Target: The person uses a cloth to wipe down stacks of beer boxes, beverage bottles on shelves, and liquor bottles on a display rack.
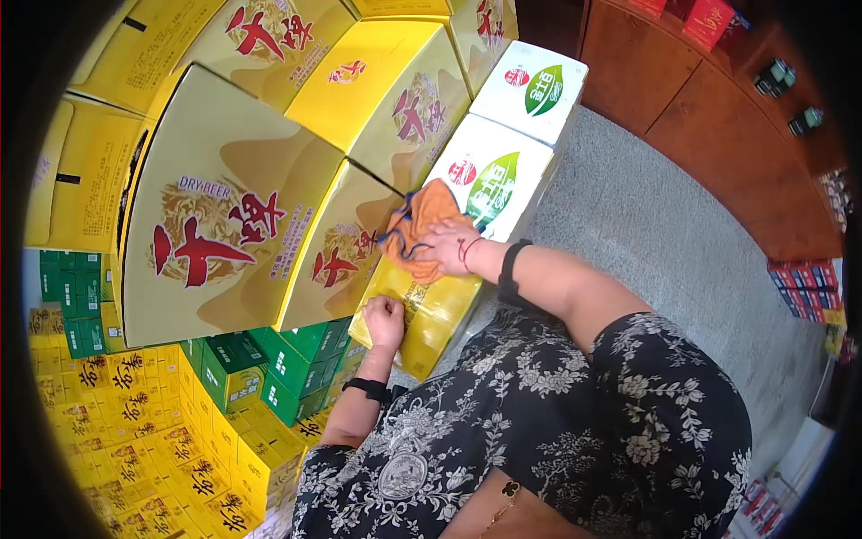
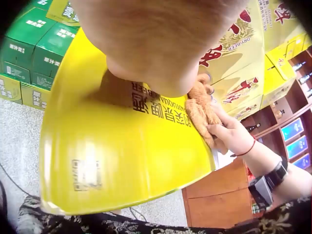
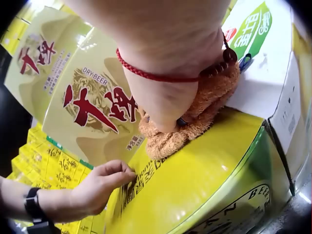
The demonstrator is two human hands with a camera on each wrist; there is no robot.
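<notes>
My right hand (image 1: 446, 249) grips an orange cloth (image 1: 434, 202) with a dark blue edge. The cloth lies bunched against the glossy yellow box (image 1: 442, 314) and overlaps the white carton (image 1: 496, 171) beside it. In the left wrist view, the right thumb and fingers (image 2: 225, 130) hold the fuzzy folds. My left hand (image 1: 384, 322) is at the yellow box, near its dark printed lettering, its fingers curled with nothing in them. The right wrist view shows this left hand (image 3: 100, 187) from the side, the cloth's lower edge a short way from it.
Large beige and yellow beer cartons (image 1: 224, 216) stand stacked beside the yellow box. Green boxes (image 1: 292, 368) and rows of small yellow boxes (image 1: 135, 449) sit lower down. A second white carton (image 1: 530, 90) stands farther along. Across the grey floor (image 1: 620, 207) are wooden cabinets (image 1: 736, 135).
</notes>
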